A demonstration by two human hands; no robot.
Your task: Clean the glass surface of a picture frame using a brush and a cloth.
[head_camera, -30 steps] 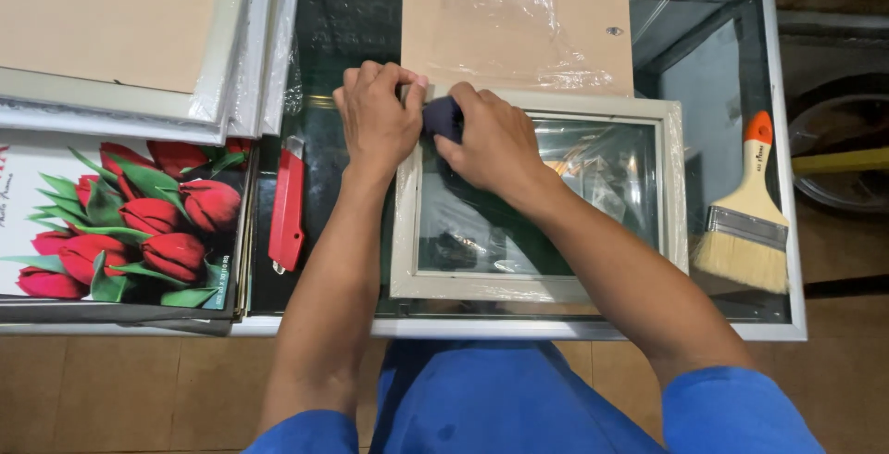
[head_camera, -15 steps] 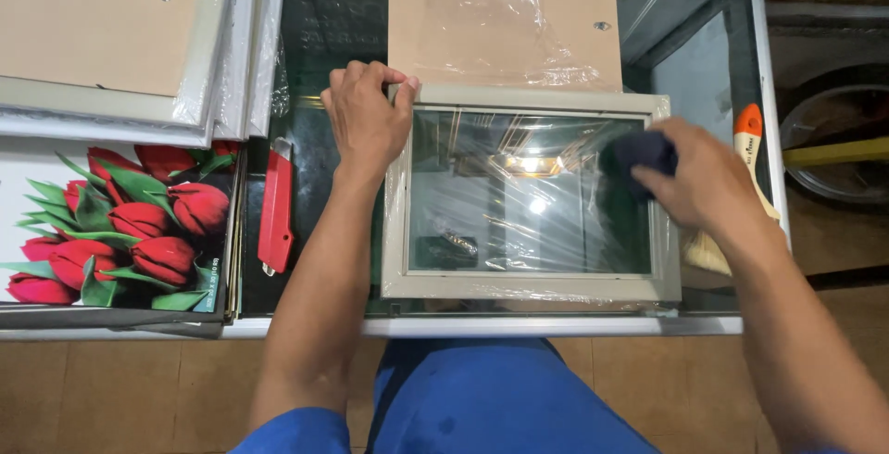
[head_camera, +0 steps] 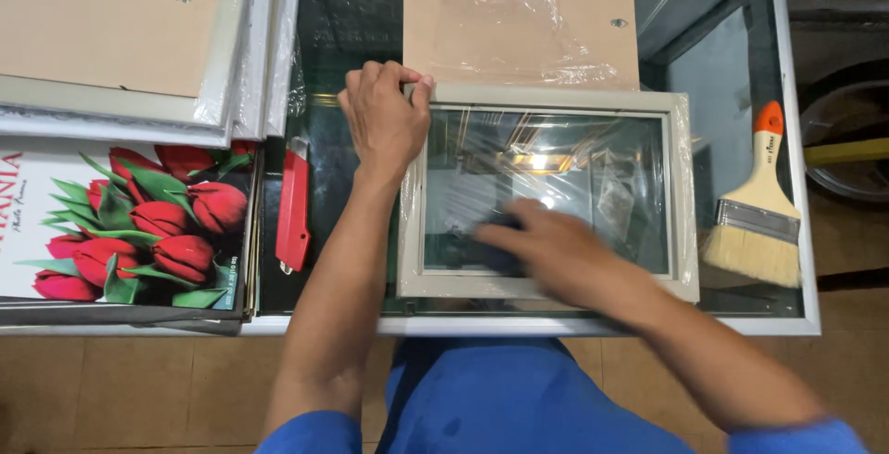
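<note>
A pale picture frame [head_camera: 546, 97] with a glass pane lies flat on a glass-topped table [head_camera: 593, 326]. My left hand [head_camera: 384, 120] presses down on the frame's top left corner. My right hand [head_camera: 551, 245], blurred by motion, holds a dark pad [head_camera: 491, 252] against the lower left part of the glass.
A brown backing board [head_camera: 519, 18] wrapped in clear film lies just beyond the frame. A red utility knife [head_camera: 294, 208] lies left of the frame. A wide paintbrush [head_camera: 755, 204] with an orange-tipped handle lies at the right. Stacked frames [head_camera: 120, 37] and a tulip print [head_camera: 130, 222] fill the left.
My right hand has swept the dark pad from the frame's top left to its right side, then back across the glass to the lower left. My left hand stays on the corner.
</note>
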